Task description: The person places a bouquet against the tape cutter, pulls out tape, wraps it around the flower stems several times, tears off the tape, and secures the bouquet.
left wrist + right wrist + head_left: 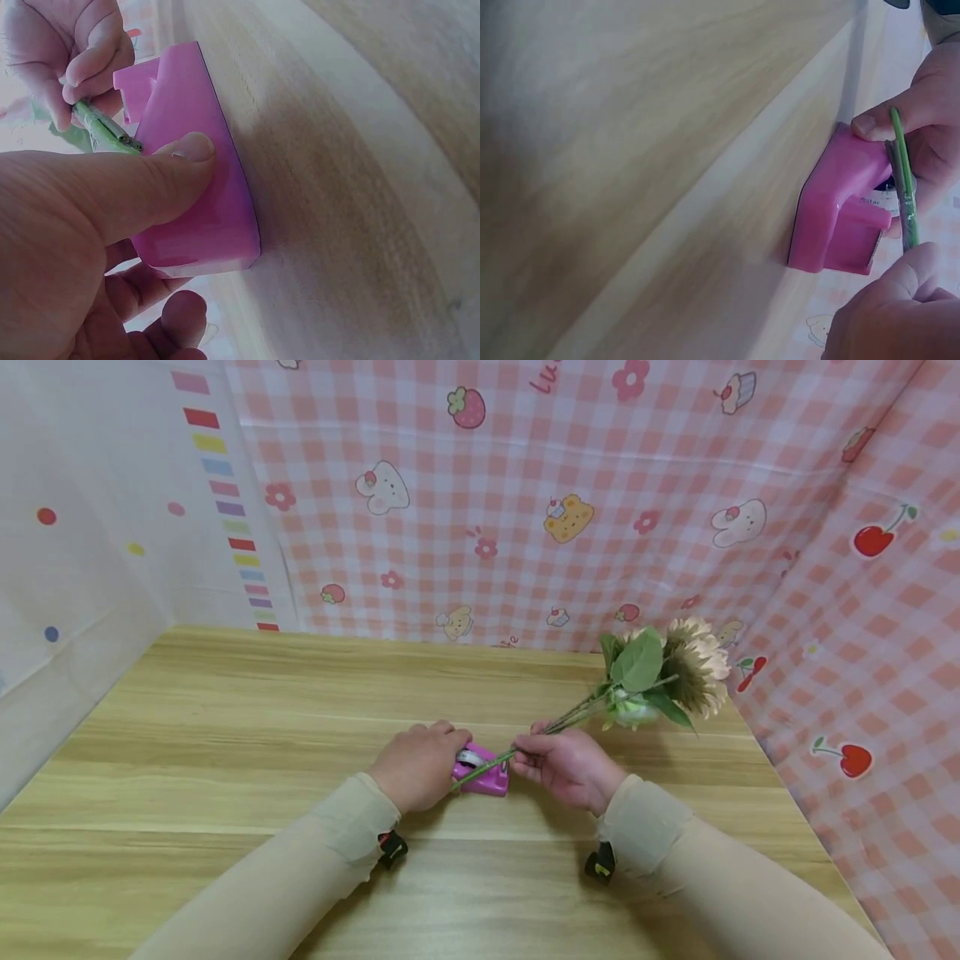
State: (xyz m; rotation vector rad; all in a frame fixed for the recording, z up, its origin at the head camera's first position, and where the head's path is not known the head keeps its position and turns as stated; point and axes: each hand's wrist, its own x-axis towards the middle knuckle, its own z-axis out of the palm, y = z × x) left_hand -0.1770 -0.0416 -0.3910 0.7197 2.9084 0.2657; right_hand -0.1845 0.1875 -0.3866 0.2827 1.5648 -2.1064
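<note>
My left hand (420,767) grips a pink tape dispenser (491,784) on the table, its thumb against the near side in the left wrist view. A roll of tape (470,758) sits in the dispenser. My right hand (573,768) pinches the stems (573,713) of a bunch of artificial flowers (693,668), pale pink and white blooms with green leaves, which point to the far right. The green stem ends (904,180) cross over the dispenser, near the left thumb. Something clear and shiny, perhaps tape, shows on the stems in the right wrist view.
The wood-grain table (225,735) spreads around both hands. Behind it hangs a pink checked cloth (420,560) with cartoon prints, which continues along the right side. A white cloth (82,527) with coloured dots covers the left side.
</note>
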